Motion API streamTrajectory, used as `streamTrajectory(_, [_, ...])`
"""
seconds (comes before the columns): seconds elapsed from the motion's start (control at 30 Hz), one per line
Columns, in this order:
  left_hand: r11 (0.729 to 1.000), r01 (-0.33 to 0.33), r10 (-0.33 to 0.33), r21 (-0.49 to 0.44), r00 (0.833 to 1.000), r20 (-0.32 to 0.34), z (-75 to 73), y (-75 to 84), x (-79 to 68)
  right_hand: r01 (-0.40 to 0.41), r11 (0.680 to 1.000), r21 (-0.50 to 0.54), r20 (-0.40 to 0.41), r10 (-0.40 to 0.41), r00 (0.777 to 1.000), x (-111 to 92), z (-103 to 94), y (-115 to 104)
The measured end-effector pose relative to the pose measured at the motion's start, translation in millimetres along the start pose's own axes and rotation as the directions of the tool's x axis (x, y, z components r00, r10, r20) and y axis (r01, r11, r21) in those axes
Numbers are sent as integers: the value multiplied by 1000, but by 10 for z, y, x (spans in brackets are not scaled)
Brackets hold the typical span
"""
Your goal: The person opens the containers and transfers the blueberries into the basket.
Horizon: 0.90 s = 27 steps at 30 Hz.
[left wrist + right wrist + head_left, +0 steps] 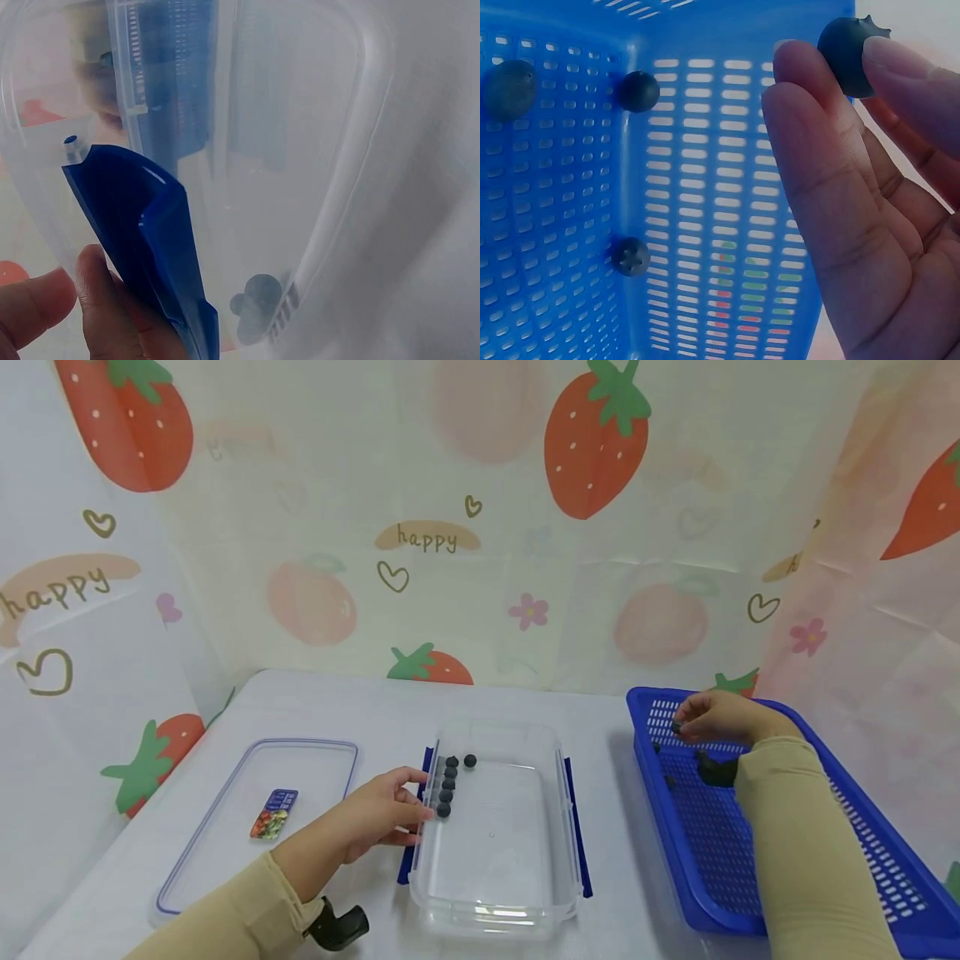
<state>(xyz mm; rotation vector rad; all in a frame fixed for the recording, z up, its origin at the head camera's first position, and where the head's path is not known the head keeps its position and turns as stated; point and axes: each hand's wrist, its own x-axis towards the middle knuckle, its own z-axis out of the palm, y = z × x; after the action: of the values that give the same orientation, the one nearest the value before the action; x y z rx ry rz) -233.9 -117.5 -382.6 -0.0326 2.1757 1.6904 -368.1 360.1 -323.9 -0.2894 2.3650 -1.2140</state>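
Berry (842,56), crown (872,27) up in right-wrist view, pinched by right hand (718,717); left hand (381,810) grips six-berry box (495,868); basket (712,847) holds three.

Container (491,860): clear, smooth, glossy plastic, with side clips (161,225) in opaque blue plastic, soft sheen along the edges; berries (446,796) inside it dark, rounded, matt. Left of container, lid (225,852) in smooth clear plastic bearing a printed label (273,814), paper or film, cannot tell; right of container, perforated basket (686,897) in blue plastic, mild sheen, matt cloth sleeve (810,827) above. Behind container, backdrop (510,560) of thin, creased sheeting, cloth or plastic undetermined.
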Motion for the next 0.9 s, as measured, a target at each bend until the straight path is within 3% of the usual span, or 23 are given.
streamTrajectory(0.3, [1000,1,0,3,1000,-4,14,-2,5,-16,1000,22,-17,16,1000,-39,-16,8])
streamTrajectory(0.5, [1000,1,-1,-1,1000,3,15,17,-12,20,999,24,-32,-20,999,-35,2,-84])
streamTrajectory(0.8, [1000,3,-3,-1,1000,-4,18,41,-48,110,994,-26,-4,-111,994,93,154,-512])
streamTrajectory(0.9, [1000,6,-6,-7,1000,-3,19,39,-47,125,988,-91,14,-125,992,154,269,-698])
